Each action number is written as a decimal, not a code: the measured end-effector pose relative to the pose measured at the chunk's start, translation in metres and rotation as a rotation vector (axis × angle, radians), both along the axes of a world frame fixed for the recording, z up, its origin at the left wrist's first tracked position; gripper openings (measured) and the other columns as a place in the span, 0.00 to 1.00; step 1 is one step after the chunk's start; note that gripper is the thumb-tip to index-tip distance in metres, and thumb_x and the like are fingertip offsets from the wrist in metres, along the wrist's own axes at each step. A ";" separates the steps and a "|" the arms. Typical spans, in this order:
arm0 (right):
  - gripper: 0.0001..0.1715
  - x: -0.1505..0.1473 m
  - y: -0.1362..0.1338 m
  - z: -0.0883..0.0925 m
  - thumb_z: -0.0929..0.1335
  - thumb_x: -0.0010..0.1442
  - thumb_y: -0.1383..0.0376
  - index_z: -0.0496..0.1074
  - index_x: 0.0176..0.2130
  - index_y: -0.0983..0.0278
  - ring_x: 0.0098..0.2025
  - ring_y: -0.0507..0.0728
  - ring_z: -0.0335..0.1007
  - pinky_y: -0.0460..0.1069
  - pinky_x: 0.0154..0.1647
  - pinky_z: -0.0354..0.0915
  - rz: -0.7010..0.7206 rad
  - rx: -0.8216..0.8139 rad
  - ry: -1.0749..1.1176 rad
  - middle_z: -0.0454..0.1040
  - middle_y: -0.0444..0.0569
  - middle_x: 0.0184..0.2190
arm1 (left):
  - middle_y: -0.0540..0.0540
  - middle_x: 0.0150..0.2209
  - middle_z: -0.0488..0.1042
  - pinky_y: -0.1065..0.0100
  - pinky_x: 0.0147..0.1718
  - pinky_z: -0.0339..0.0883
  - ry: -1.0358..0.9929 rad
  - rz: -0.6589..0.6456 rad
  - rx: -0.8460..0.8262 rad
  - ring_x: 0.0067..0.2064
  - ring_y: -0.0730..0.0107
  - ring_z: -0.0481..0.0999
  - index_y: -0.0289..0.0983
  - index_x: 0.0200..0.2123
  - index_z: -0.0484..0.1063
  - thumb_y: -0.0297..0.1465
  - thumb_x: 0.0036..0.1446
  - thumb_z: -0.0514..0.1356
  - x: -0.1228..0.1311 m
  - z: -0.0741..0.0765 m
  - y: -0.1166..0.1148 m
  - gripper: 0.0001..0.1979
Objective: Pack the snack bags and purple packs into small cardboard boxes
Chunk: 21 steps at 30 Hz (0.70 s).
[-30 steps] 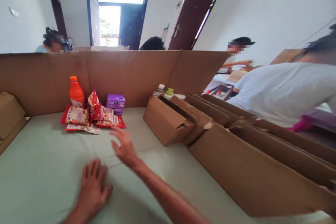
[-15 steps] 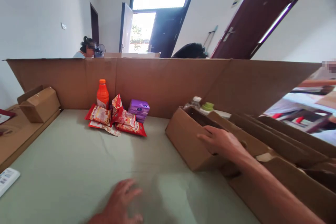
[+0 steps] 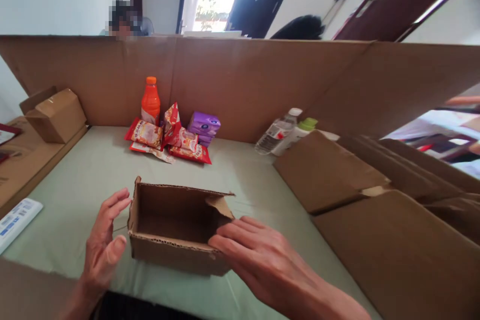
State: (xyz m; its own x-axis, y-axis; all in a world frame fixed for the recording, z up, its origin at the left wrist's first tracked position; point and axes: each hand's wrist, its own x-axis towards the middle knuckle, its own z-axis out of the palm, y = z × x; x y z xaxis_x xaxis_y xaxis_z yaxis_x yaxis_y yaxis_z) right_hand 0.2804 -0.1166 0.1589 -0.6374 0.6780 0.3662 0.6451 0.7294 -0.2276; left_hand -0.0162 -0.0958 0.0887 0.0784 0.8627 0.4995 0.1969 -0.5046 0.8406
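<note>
Far left, a flat white pack (image 3: 20, 220) showed blue print, unreadable; then the left hand (image 3: 99, 245), open, flanked an open-topped brown cardboard box (image 3: 168, 255) central on the pale green table (image 3: 258, 190), perhaps guarding that end; behind, red plastic snack bags (image 3: 146, 133) bore illegible lettering; and the right hand (image 3: 258, 247) gripped the box's near right corner, seemingly for steadiness!

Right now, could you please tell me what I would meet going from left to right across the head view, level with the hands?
White labelled item, left hand, open cardboard box, right hand, large cardboard box.
</note>
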 end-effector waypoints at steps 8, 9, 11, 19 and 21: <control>0.22 -0.007 -0.014 0.005 0.59 0.73 0.53 0.78 0.41 0.57 0.34 0.57 0.75 0.50 0.36 0.69 0.035 -0.185 0.044 0.80 0.49 0.33 | 0.43 0.59 0.71 0.45 0.61 0.64 0.209 0.132 0.165 0.64 0.53 0.66 0.45 0.51 0.73 0.28 0.64 0.55 0.021 0.022 -0.013 0.14; 0.24 -0.006 -0.012 0.010 0.58 0.73 0.50 0.78 0.44 0.56 0.39 0.58 0.78 0.50 0.39 0.71 0.032 -0.221 0.082 0.81 0.50 0.37 | 0.44 0.57 0.72 0.45 0.60 0.65 0.220 0.137 0.202 0.64 0.54 0.66 0.45 0.47 0.74 0.25 0.63 0.54 0.022 0.022 -0.013 0.13; 0.26 -0.008 -0.004 0.019 0.55 0.74 0.51 0.78 0.48 0.55 0.46 0.58 0.78 0.50 0.45 0.71 0.014 -0.260 0.126 0.82 0.48 0.43 | 0.45 0.55 0.73 0.44 0.59 0.64 0.236 0.145 0.240 0.64 0.53 0.64 0.44 0.42 0.73 0.23 0.61 0.53 0.024 0.022 -0.013 0.13; 0.12 -0.030 0.024 -0.005 0.70 0.60 0.67 0.74 0.24 0.60 0.28 0.60 0.72 0.54 0.28 0.62 -0.074 0.043 -0.462 0.76 0.49 0.22 | 0.42 0.54 0.72 0.44 0.53 0.67 0.424 0.195 0.235 0.59 0.48 0.67 0.44 0.40 0.73 0.25 0.55 0.56 0.016 0.026 -0.016 0.11; 0.10 -0.015 0.016 -0.007 0.71 0.58 0.67 0.72 0.25 0.60 0.30 0.62 0.71 0.55 0.30 0.62 -0.134 0.189 -0.455 0.75 0.50 0.23 | 0.41 0.53 0.72 0.44 0.52 0.68 0.447 0.189 0.228 0.58 0.48 0.67 0.44 0.41 0.73 0.26 0.55 0.56 0.014 0.027 -0.018 0.12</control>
State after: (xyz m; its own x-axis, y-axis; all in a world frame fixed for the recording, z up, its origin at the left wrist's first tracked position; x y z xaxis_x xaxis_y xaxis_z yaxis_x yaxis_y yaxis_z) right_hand 0.2653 -0.1005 0.1524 -0.6728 0.7134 0.1959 0.7389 0.6345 0.2268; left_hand -0.0022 -0.1138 0.1154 0.1801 0.7557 0.6297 0.6156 -0.5858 0.5271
